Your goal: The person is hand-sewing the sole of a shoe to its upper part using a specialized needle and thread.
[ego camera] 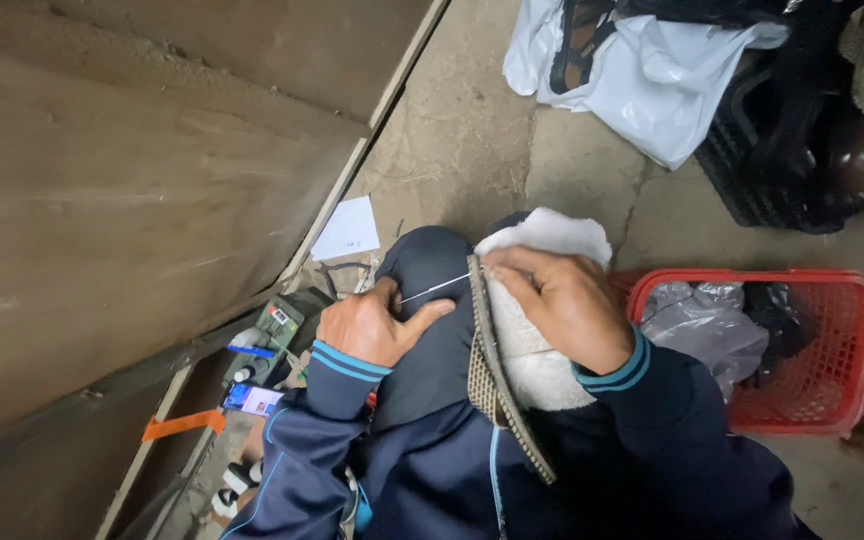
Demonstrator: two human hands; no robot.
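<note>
Pinched between the thumb and fingers of the left hand (372, 325) is a thin thread or needle (434, 289), pulled taut toward the edge of a slipper sole (497, 385) with a gridded tread. Across from it, the right hand (562, 300) presses its fingertips together at the sole's upper rim, right where the thread meets it, with its palm resting on the fluffy white lining (542, 240). The slipper stands on edge on the person's knee (427, 265), which is covered in dark blue cloth. Both sleeves are navy with light blue cuff stripes. Just right of the lap sits a red plastic basket (857, 345) with crumpled bags inside. Farther off on the concrete floor lie a white plastic bag (652, 85) and a small paper slip (347, 230). Left of the knee, small tools and bottles (262, 350) crowd against a brown board (122, 200)
</note>
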